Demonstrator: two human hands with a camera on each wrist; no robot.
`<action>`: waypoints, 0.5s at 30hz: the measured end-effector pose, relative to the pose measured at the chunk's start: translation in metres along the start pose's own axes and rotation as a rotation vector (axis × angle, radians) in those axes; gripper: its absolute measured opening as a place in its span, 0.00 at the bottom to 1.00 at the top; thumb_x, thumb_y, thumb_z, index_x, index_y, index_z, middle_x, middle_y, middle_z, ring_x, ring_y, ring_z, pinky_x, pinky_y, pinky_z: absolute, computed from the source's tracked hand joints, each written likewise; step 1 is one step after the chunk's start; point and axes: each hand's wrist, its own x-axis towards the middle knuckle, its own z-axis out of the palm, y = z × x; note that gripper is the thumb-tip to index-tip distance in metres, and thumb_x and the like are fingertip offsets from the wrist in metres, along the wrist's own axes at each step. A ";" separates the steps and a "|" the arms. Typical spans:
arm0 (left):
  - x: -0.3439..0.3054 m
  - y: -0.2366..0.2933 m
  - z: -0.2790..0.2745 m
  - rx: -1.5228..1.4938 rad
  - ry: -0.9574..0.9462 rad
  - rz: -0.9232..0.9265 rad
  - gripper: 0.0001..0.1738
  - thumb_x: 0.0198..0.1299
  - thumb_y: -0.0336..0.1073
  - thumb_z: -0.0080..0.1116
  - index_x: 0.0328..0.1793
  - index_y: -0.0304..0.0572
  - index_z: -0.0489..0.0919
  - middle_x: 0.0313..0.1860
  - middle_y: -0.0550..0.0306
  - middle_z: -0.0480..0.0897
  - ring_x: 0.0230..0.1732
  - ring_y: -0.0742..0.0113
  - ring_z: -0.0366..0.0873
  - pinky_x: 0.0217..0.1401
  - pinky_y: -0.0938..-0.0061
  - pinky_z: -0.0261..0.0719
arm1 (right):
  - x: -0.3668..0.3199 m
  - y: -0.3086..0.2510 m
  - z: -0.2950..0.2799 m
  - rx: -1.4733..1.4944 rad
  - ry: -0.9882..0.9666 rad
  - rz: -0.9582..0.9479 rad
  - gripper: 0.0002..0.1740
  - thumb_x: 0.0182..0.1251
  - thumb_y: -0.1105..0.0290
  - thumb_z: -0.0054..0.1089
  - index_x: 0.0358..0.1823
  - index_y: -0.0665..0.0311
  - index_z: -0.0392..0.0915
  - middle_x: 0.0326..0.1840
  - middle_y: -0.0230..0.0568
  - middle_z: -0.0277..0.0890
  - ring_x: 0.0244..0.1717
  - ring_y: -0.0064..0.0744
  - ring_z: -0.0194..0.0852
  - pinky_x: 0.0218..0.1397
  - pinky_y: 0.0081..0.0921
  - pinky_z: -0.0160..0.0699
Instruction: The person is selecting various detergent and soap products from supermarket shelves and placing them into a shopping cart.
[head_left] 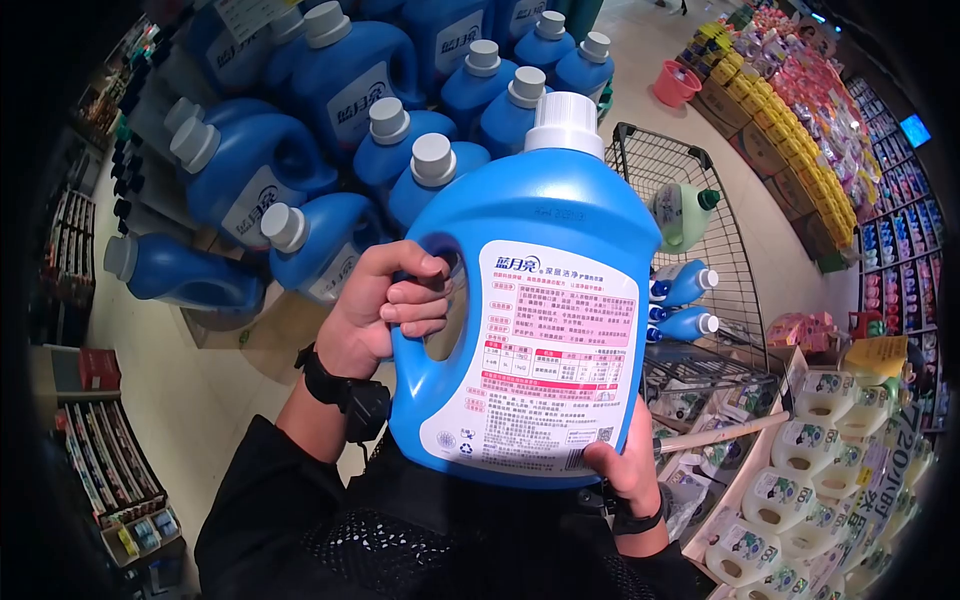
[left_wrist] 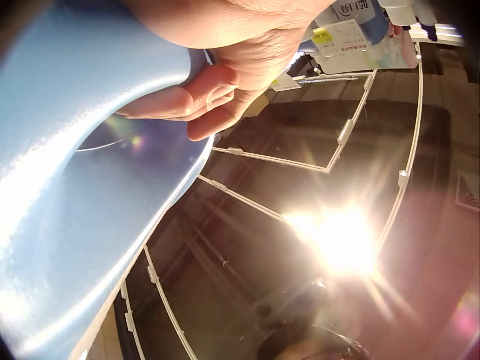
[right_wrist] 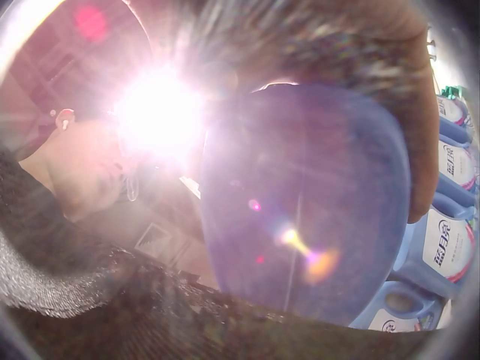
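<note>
And the blue bottle is hanging mid-view, its cap pointing just past twelve; the left hand is curling round the handle at nine, the right hand is gripping the base at five, thumb in front, fingers hidden. Holding it well is calling for both hands sharing what is probably real weight, the label facing square, that thumb covering no print

It's a shop: wire cart, massed blue jugs, apparently a price tag.
</note>
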 end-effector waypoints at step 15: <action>0.006 -0.002 0.001 -0.043 0.009 -0.051 0.13 0.60 0.31 0.50 0.21 0.45 0.69 0.08 0.72 0.64 0.07 0.80 0.59 0.16 0.80 0.67 | -0.007 -0.002 -0.003 -0.029 0.027 -0.028 0.49 0.51 0.51 0.69 0.68 0.76 0.60 0.60 0.49 0.75 0.60 0.35 0.73 0.64 0.30 0.68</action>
